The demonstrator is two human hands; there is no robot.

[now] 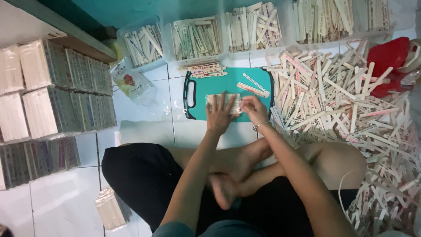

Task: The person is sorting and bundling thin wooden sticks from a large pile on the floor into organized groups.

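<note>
Two bare hands meet over a small bundle of flat wooden sticks (224, 102) that lies on a teal cutting board (228, 79) on the white tiled floor. The view looks straight down from the person's head. The left hand (220, 115) lies palm down with its fingers spread, pressing on the left part of the bundle. The right hand (253, 109) is curled, its fingertips pinching the bundle's right end; a thin bracelet (259, 126) circles that wrist. Both forearms reach forward from the bottom of the frame, the left nearly straight, the right angling in from the lower right. The person sits cross-legged, bare feet tucked together under the arms.

A few loose sticks (253, 87) lie on the board just beyond the hands, and a short row of them (202, 70) rests at its far left corner. To the right, touching the board's edge, spreads a large heap of sticks (333, 96), some with pink markings. Clear bins of sorted sticks (197, 38) line the far wall. On the left stand stacked wrapped bundles (57, 101), one more bundle (109, 210) lies near the person's knee, and a clear plastic bag (133, 84) lies beside the board.
</note>
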